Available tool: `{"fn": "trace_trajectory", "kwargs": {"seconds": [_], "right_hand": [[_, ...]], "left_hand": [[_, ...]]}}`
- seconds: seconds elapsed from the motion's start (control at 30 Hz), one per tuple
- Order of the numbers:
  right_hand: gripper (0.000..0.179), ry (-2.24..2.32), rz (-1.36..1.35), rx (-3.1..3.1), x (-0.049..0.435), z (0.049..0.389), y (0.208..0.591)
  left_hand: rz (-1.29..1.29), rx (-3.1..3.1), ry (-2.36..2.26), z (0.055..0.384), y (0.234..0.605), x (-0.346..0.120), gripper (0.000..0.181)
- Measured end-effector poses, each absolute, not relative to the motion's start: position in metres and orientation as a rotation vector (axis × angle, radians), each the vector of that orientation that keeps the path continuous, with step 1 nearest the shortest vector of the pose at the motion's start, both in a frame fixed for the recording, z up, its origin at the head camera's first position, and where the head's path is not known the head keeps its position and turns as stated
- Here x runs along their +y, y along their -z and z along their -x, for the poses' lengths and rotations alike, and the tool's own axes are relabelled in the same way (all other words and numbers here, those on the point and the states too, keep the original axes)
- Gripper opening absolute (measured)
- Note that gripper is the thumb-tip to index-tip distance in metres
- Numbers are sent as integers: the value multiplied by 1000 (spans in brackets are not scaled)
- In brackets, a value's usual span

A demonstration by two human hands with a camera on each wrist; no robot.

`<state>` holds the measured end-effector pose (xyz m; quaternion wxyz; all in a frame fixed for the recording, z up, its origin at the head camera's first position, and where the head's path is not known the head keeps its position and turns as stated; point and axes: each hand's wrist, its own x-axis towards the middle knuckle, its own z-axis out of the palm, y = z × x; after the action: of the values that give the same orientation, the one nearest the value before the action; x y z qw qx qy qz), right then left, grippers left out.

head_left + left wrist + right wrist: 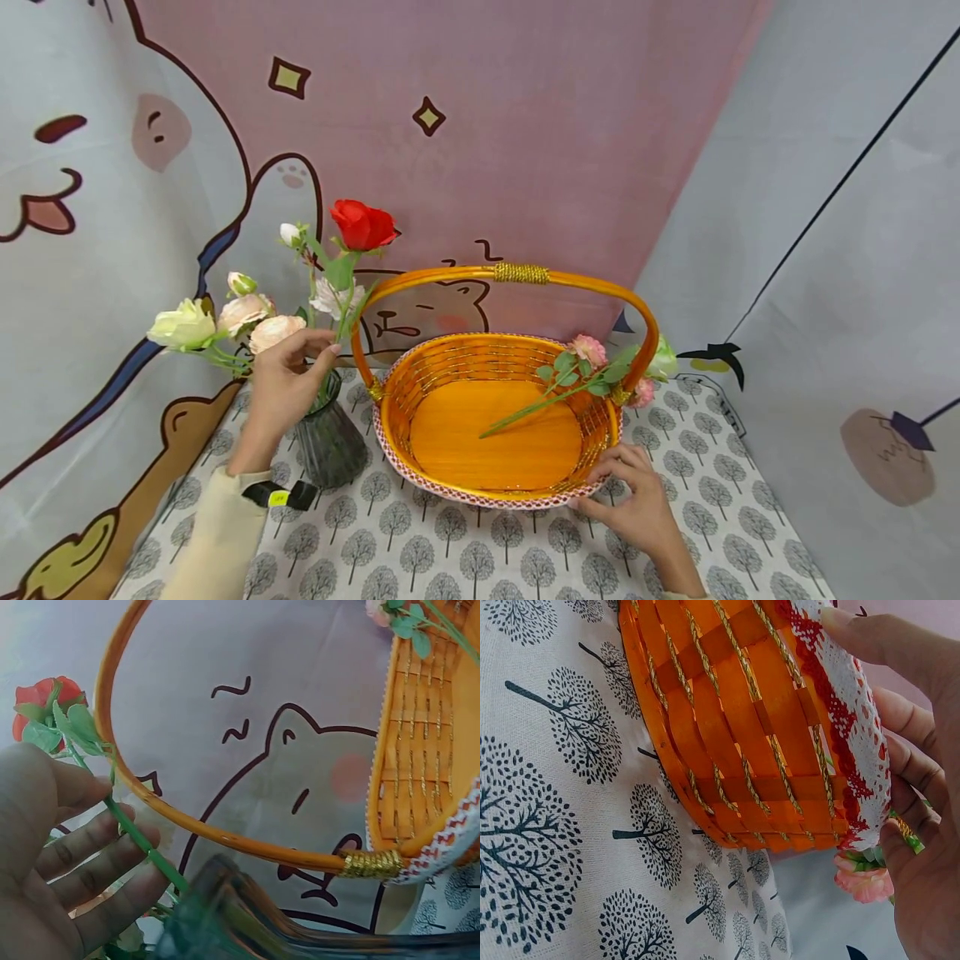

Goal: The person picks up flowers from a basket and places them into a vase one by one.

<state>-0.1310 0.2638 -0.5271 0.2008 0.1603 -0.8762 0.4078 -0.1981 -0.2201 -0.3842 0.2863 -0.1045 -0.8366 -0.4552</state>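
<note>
Both hands are at work, well apart: with my left hand (287, 382) I pinch the green stem (139, 838) of the red rose (363, 225), thumb and fingers on either side of it, while my right hand (637, 502) grips the basket (465, 425) at its near right rim, thumb outside and fingers over the inner side. Ahead of me hangs a pink and pale backdrop (525, 125) with cartoon animals, and below it spreads a white tablecloth (435, 575) printed with dark trees. On that cloth stands the basket, orange and woven, its tall arched handle (442, 275) bound with gold at the top and its rim edged in red and white lace (859, 727). Just left of it is a dark ribbed glass vase (332, 447); the rose's stem runs down to its mouth, though I can't tell how deep it reaches. Across the basket floor lies a pink-flowered spray (588, 350), its blooms by the handle's right foot. Around my left hand cluster a pale yellow flower (182, 325), peach blooms (276, 333) and a white flower (336, 298). Smallest is a white bud (290, 234), left of the rose.
</note>
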Motion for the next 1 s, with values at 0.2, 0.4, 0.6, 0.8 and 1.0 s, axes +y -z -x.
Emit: {"fn": "trace_trajectory", "kwargs": {"seconds": [0.2, 0.4, 0.6, 0.8, 1.0], "right_hand": [[43, -1137, -455, -2438, 263, 131, 525], [43, -1121, -461, -2444, 264, 129, 527], [43, -1118, -478, -2446, 262, 129, 530], [44, -1132, -461, -2443, 262, 131, 529], [44, -1137, -467, -2431, 263, 131, 528]], "left_hand": [[307, -2208, 1141, 198, 395, -222, 22], [288, -2196, 996, 191, 411, -224, 29], [242, -2198, 909, 187, 420, -225, 29], [170, -2224, 870, 187, 423, -223, 29], [93, -2290, 765, 185, 425, -219, 24]]}}
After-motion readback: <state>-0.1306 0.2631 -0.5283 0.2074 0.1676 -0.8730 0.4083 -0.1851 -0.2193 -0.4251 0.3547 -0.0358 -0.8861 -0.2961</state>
